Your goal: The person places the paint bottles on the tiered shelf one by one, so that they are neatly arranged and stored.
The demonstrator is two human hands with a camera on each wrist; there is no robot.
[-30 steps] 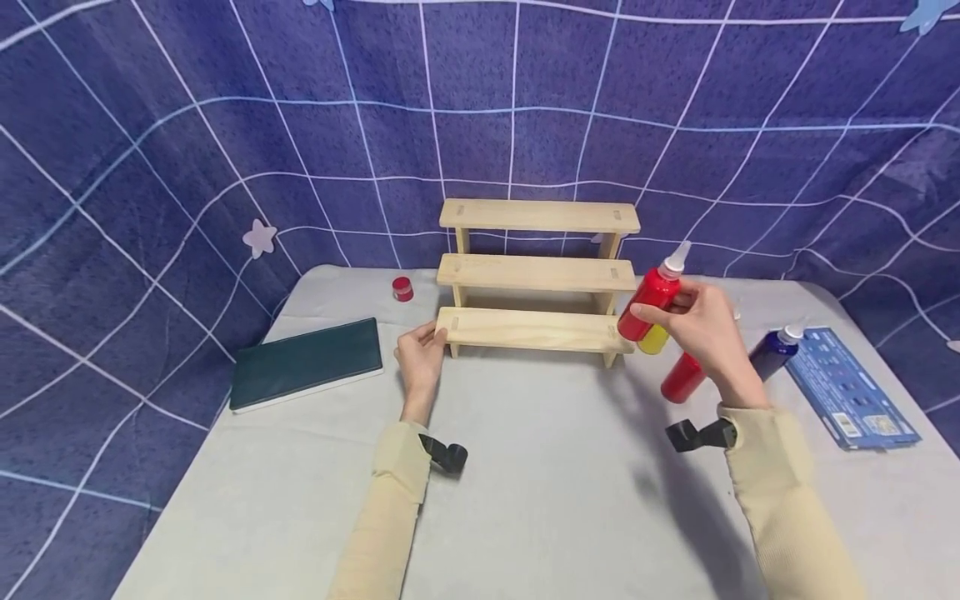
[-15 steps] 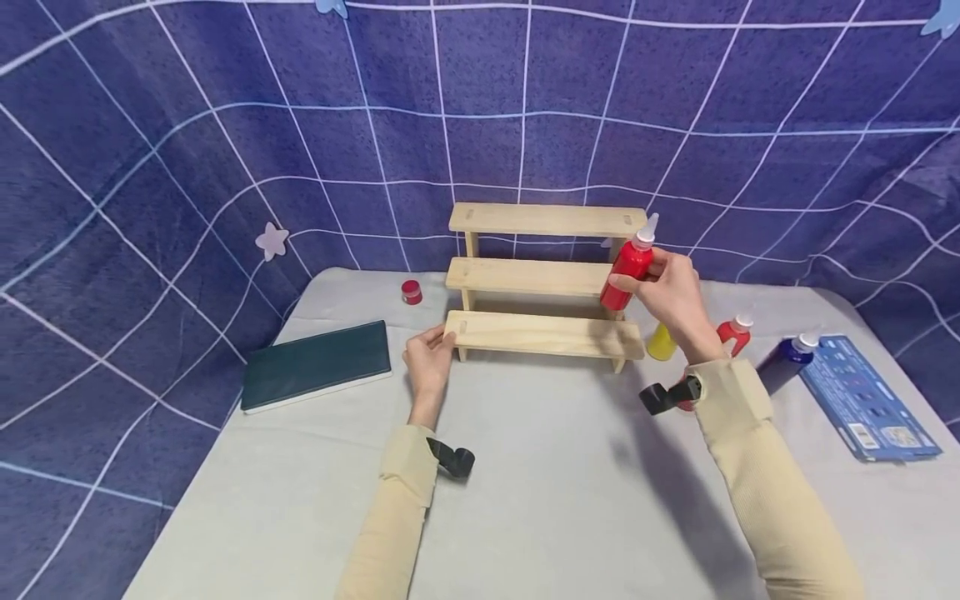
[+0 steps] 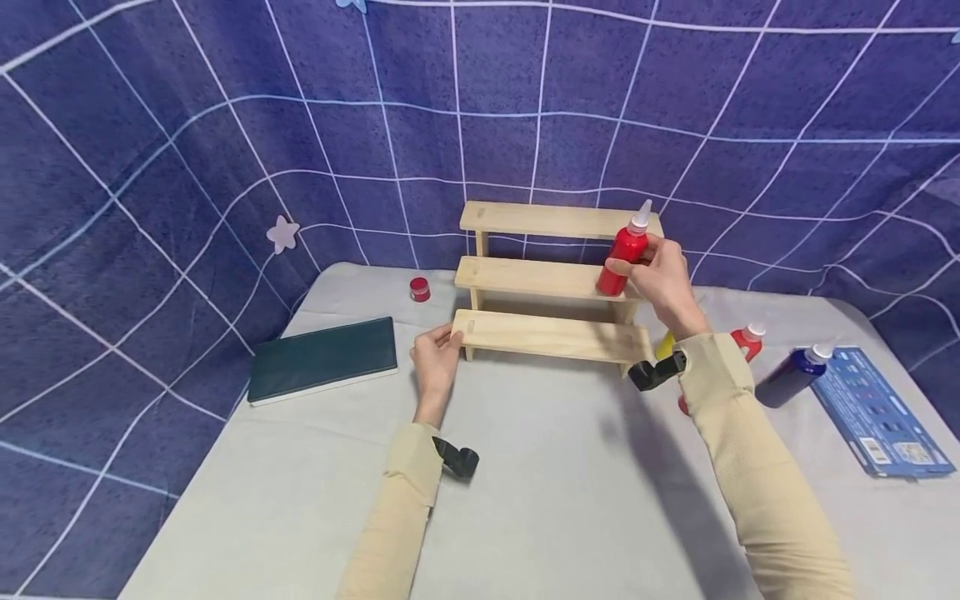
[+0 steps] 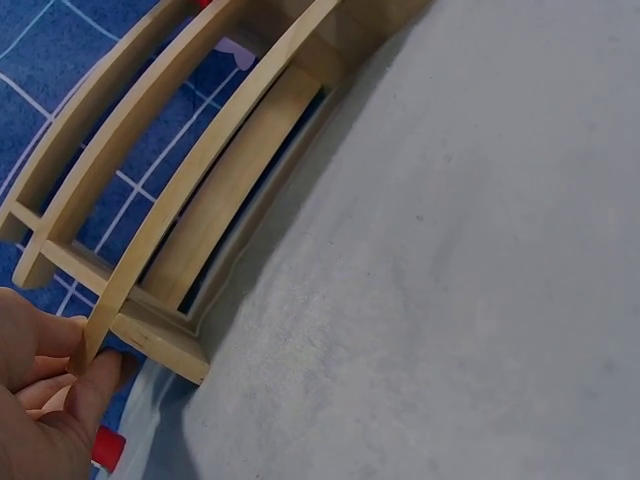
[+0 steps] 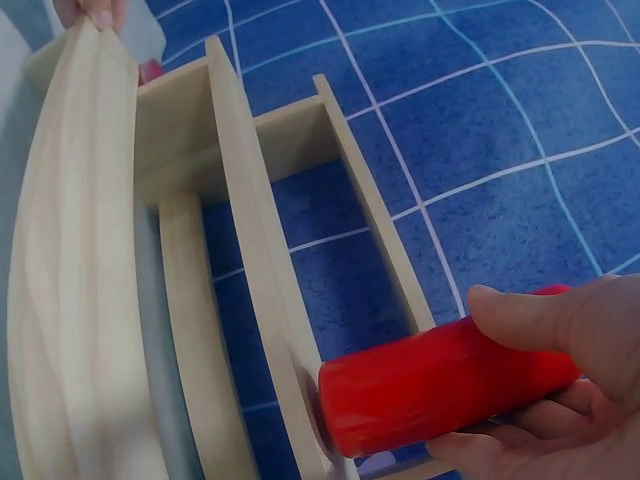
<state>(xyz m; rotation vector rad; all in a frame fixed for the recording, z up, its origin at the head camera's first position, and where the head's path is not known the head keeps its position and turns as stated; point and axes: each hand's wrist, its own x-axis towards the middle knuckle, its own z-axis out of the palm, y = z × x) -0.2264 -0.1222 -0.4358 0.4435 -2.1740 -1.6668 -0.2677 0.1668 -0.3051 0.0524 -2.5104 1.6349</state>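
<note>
My right hand [image 3: 666, 279] grips a red squeeze bottle [image 3: 624, 254] with a white pointed nozzle, slightly tilted, at the right end of the middle step of a three-step wooden rack [image 3: 547, 335]. In the right wrist view the bottle's base [image 5: 340, 410] is right at that step; I cannot tell whether it touches. My left hand [image 3: 437, 362] pinches the left end of the rack's lowest step between thumb and fingers, which the left wrist view shows closely. Behind my right forearm, a yellow bottle [image 3: 664, 344] and a red bottle [image 3: 747, 340] are partly hidden.
A dark blue bottle [image 3: 793, 377] stands beside a flat blue box [image 3: 881, 417] at the right. Left of the rack are a small red-lidded jar [image 3: 420, 289] and a dark green notebook [image 3: 322, 360]. A blue gridded curtain [image 3: 555, 142] hangs close behind the rack.
The right hand has carried the red bottle left and back, from beside the rack to the middle step. My left hand keeps its hold on the lowest step. The head view has shifted slightly.
</note>
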